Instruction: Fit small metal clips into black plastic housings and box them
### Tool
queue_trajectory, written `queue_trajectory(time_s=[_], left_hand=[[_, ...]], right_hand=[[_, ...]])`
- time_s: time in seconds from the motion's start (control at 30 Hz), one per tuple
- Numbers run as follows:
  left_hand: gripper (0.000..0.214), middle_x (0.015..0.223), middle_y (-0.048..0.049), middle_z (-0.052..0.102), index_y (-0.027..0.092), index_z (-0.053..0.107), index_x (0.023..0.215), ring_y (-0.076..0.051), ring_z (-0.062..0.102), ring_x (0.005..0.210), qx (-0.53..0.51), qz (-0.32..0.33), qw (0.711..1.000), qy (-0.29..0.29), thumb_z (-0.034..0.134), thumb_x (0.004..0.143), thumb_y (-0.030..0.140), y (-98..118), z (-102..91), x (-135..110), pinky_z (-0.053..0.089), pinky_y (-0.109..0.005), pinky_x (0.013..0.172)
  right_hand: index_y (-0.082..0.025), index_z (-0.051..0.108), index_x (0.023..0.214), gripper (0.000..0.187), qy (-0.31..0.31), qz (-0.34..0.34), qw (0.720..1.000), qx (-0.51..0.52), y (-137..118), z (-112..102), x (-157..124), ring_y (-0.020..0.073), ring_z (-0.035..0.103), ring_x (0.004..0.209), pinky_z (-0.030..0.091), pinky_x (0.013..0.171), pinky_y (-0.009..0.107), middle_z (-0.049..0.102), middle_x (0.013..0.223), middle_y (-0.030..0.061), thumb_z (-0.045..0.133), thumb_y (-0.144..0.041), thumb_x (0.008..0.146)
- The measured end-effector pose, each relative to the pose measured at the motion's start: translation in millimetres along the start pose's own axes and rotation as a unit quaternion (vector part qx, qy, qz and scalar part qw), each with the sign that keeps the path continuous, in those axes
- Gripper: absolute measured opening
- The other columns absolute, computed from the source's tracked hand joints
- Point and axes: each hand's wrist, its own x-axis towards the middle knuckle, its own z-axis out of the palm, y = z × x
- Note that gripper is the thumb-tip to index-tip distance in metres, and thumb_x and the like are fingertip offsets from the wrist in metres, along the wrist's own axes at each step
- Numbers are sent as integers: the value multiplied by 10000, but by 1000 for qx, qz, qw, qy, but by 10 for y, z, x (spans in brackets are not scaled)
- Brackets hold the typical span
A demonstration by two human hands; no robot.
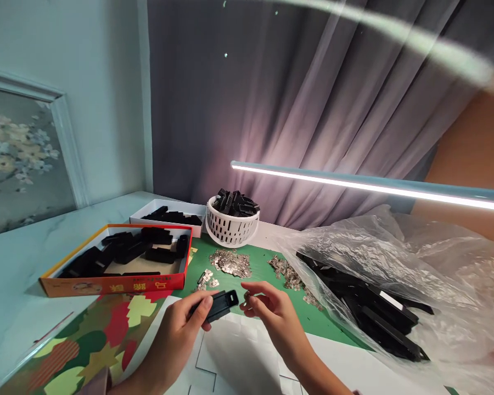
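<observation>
My left hand (173, 340) grips a small black plastic part (218, 306) between thumb and fingers. My right hand (274, 321) pinches a tiny metal piece (246, 297), close to the black part but apart from it. Beyond my hands, a pile of small silver metal clips (230, 263) lies on a green mat (260, 282). A second, looser pile of clips (286, 272) lies to its right. A few loose clips (205, 278) lie nearest my left hand.
A red box (115, 284) and a white box (168, 211) hold black parts. A white slotted basket (230, 230) is heaped with more. Further black parts (362, 302) lie in a clear plastic bag (395, 247) on the right. A lamp bar (370, 184) crosses above.
</observation>
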Motion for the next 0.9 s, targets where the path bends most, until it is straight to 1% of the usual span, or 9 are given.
queue_trajectory(time_s=[0.1,0.23,0.33,0.53,0.67,0.77,0.9], left_hand=[[411,706,-41,629,132,591,963,-172,549,639,1,0,1000,4,390,767,431,-8,17,-13,452,-259,577],[394,689,-32,636,139,599,947,-153,536,587,7,-7,1000,11,396,763,421,27,41,-35,434,-232,532],[403,699,-32,626,132,592,951,-155,531,598,18,1,1000,4,395,762,428,48,36,-47,428,-237,550],[433,733,-34,613,130,568,983,-162,530,635,21,12,1000,-10,375,769,453,43,27,-66,433,-248,591],[420,697,-22,610,141,565,991,-165,538,631,54,22,998,-9,368,777,443,70,35,-91,427,-251,602],[406,632,-14,600,149,558,997,-181,552,683,81,38,996,-13,360,785,433,94,29,-104,433,-253,637],[345,774,-21,639,185,576,941,-185,563,793,98,64,993,-11,362,789,409,96,14,-101,435,-246,714]], right_hand=[[-101,559,824,278,11,-9,1000,-18,-19,-12,-7,111,525,633,433,582,212,530,698,41,545,-323,657],[-107,558,772,216,2,-30,999,-42,-52,-9,-25,104,523,646,424,581,187,555,697,39,553,-288,654],[-109,563,729,156,-1,-49,996,-72,-61,3,-36,97,517,617,425,579,182,560,669,29,558,-240,645],[-110,562,663,45,19,-88,987,-136,-69,25,-39,88,509,572,434,566,172,541,616,10,535,-141,642],[-112,589,636,60,21,-109,979,-173,-82,32,-50,85,514,556,432,551,163,535,610,9,532,-95,632],[-118,619,636,99,18,-117,974,-195,-108,16,-68,83,526,557,432,550,156,551,631,17,528,-78,634],[-122,642,684,157,0,-114,967,-227,-147,-12,-84,85,551,574,445,569,152,580,662,27,497,-66,659]])
